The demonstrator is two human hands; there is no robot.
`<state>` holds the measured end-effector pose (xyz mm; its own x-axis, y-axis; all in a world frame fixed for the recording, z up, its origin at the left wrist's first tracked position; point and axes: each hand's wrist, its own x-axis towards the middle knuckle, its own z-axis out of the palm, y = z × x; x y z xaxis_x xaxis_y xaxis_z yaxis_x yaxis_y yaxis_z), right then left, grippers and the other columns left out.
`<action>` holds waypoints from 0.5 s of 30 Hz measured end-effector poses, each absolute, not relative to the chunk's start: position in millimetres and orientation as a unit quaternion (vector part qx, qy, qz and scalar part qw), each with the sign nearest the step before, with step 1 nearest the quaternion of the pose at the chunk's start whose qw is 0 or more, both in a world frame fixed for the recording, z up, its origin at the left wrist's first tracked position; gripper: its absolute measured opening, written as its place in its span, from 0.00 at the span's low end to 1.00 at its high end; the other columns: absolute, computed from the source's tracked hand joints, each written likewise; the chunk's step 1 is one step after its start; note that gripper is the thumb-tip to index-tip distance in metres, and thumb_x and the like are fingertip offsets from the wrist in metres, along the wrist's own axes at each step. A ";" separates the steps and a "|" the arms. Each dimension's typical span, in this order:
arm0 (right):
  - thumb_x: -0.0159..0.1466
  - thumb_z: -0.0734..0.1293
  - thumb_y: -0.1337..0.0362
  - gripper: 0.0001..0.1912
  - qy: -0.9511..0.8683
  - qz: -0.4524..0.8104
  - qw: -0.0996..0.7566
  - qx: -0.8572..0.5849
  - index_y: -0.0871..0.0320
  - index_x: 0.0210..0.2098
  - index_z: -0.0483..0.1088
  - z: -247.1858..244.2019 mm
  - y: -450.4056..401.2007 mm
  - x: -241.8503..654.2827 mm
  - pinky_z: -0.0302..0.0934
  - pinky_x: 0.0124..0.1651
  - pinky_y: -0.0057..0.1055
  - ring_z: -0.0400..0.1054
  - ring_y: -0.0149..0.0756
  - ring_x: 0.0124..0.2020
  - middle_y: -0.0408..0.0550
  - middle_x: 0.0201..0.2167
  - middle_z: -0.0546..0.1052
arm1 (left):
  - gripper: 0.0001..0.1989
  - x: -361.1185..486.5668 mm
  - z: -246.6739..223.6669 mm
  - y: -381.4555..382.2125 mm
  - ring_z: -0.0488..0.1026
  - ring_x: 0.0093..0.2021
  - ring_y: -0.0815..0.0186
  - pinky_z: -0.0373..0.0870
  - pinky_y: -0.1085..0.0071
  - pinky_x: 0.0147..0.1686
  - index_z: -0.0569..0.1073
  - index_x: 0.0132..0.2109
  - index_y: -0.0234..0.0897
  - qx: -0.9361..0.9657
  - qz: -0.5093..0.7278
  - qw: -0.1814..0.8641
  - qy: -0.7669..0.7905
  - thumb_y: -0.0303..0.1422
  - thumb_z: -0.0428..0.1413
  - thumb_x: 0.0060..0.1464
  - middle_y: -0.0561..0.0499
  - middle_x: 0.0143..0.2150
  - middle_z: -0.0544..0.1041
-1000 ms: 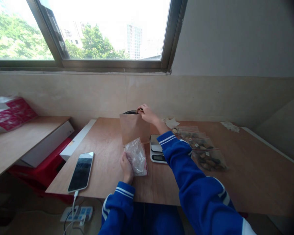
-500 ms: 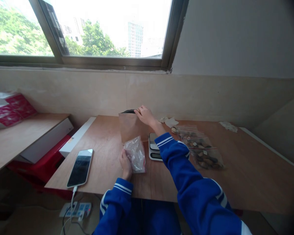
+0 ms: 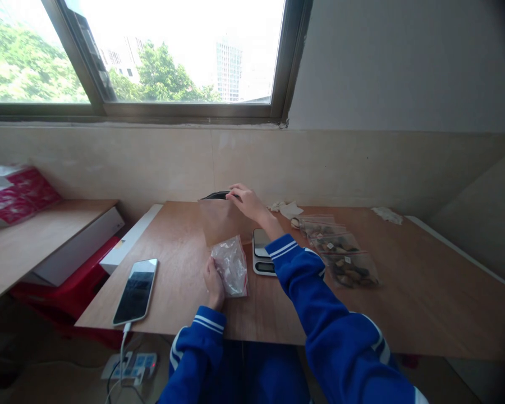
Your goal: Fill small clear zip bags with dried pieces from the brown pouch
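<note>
My left hand [image 3: 214, 285] is closed on a clear plastic zip bag [image 3: 231, 266] with a red strip along its edge, holding it just above the table. Behind it stands an upright brown bag [image 3: 223, 221], its top gaping to show a dark inside. My right hand [image 3: 247, 202] is at that mouth with its fingers bent together over the rim; what they pinch, if anything, is hidden. Under my right forearm lies a white kitchen scale [image 3: 262, 265], partly covered by the sleeve.
Several filled zip bags [image 3: 351, 272] with small labels lie right of the scale. A phone [image 3: 136, 292] on a charging cable is at the left. Crumpled white scraps [image 3: 290, 210] lie along the back. Another table [image 3: 84, 210] with a pink-and-white box [image 3: 23, 193] stands further left.
My right fingers have shifted slightly left along the brown bag's mouth. My left hand keeps the clear bag in about the same place. The whole view has moved a little.
</note>
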<state>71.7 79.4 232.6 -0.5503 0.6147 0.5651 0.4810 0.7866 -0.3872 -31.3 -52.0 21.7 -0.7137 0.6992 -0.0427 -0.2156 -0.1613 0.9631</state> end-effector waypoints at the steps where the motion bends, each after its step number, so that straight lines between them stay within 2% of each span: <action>1: 0.71 0.57 0.61 0.13 -0.860 0.095 0.394 -0.311 0.58 0.38 0.72 231.9 70.6 75.2 0.54 0.57 0.35 0.66 0.38 0.52 0.51 0.51 0.72 | 0.23 -30.8 23.3 -52.8 0.67 0.29 0.66 0.65 0.69 0.32 0.71 0.30 0.35 0.210 0.729 0.308 0.574 0.51 0.49 0.56 0.52 0.27 0.71; 3: 0.72 0.54 0.60 0.15 -0.816 0.108 0.466 -0.326 0.56 0.40 0.71 223.5 48.1 82.4 0.53 0.60 0.37 0.64 0.39 0.54 0.51 0.51 0.72 | 0.23 -29.3 26.8 -54.4 0.68 0.30 0.65 0.66 0.69 0.33 0.72 0.31 0.35 0.209 0.726 0.297 0.584 0.51 0.47 0.57 0.51 0.27 0.72; 5: 0.72 0.52 0.58 0.17 -0.772 0.160 0.499 -0.359 0.56 0.41 0.69 202.7 23.2 88.3 0.56 0.57 0.35 0.66 0.38 0.52 0.52 0.46 0.73 | 0.23 -27.1 29.9 -56.2 0.69 0.30 0.65 0.66 0.69 0.34 0.72 0.31 0.35 0.215 0.729 0.296 0.578 0.51 0.47 0.57 0.51 0.28 0.72; 7: 0.69 0.57 0.54 0.15 -0.748 0.235 0.470 -0.405 0.58 0.45 0.67 171.6 1.5 92.2 0.60 0.54 0.35 0.67 0.40 0.48 0.54 0.46 0.72 | 0.23 -24.5 32.1 -58.0 0.69 0.30 0.66 0.67 0.69 0.34 0.72 0.32 0.35 0.227 0.737 0.303 0.560 0.51 0.47 0.57 0.51 0.29 0.73; 9: 0.64 0.64 0.51 0.22 -0.724 0.304 0.424 -0.451 0.60 0.50 0.63 138.3 -12.9 94.4 0.63 0.51 0.37 0.69 0.42 0.46 0.58 0.49 0.72 | 0.23 -22.1 33.2 -59.9 0.69 0.31 0.66 0.67 0.70 0.34 0.71 0.33 0.35 0.241 0.746 0.303 0.542 0.52 0.48 0.57 0.51 0.30 0.72; 10: 0.62 0.66 0.52 0.23 -0.712 0.339 0.404 -0.463 0.60 0.49 0.63 124.1 -16.7 95.5 0.64 0.49 0.37 0.70 0.42 0.43 0.57 0.47 0.73 | 0.23 -21.1 33.5 -61.0 0.69 0.31 0.66 0.66 0.70 0.34 0.71 0.33 0.36 0.250 0.749 0.299 0.536 0.52 0.49 0.56 0.51 0.30 0.72; 12: 0.63 0.64 0.52 0.17 -0.690 0.401 0.387 -0.462 0.59 0.42 0.66 105.6 -18.7 98.3 0.66 0.44 0.37 0.71 0.41 0.38 0.53 0.38 0.75 | 0.22 -18.9 35.2 -63.1 0.68 0.30 0.67 0.66 0.71 0.33 0.70 0.33 0.36 0.273 0.746 0.295 0.531 0.53 0.51 0.55 0.51 0.30 0.71; 15: 0.65 0.59 0.51 0.16 -0.654 0.448 0.430 -0.432 0.57 0.34 0.67 104.7 -14.3 105.4 0.67 0.36 0.35 0.71 0.40 0.32 0.50 0.30 0.75 | 0.21 -13.9 44.0 -65.4 0.62 0.23 0.70 0.59 0.73 0.24 0.69 0.34 0.38 0.328 0.707 0.331 0.532 0.53 0.53 0.54 0.56 0.23 0.66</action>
